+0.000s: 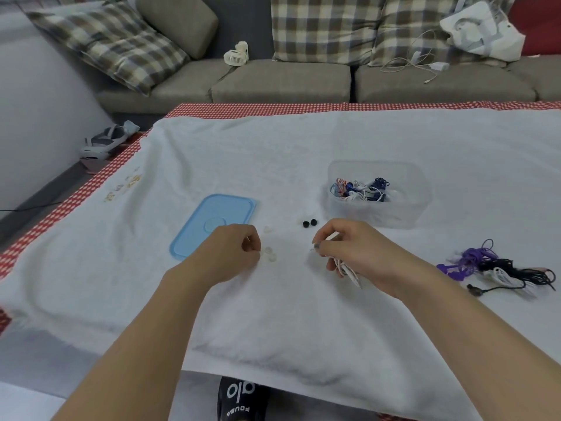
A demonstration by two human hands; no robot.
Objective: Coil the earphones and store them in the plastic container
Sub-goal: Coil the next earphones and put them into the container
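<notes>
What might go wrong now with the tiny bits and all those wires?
The two small black ear tips and clear ones lie loose on the white cloth; they might roll off or get lost. The white earphone bundle in the right hand may uncoil. The purple, black and white pile looks tangled.

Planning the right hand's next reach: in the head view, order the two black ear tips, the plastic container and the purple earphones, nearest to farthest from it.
From the right hand:
1. Black ear tips, just beyond, toward its left.
2. Plastic container, farther back.
3. Purple earphones, far right.
</notes>
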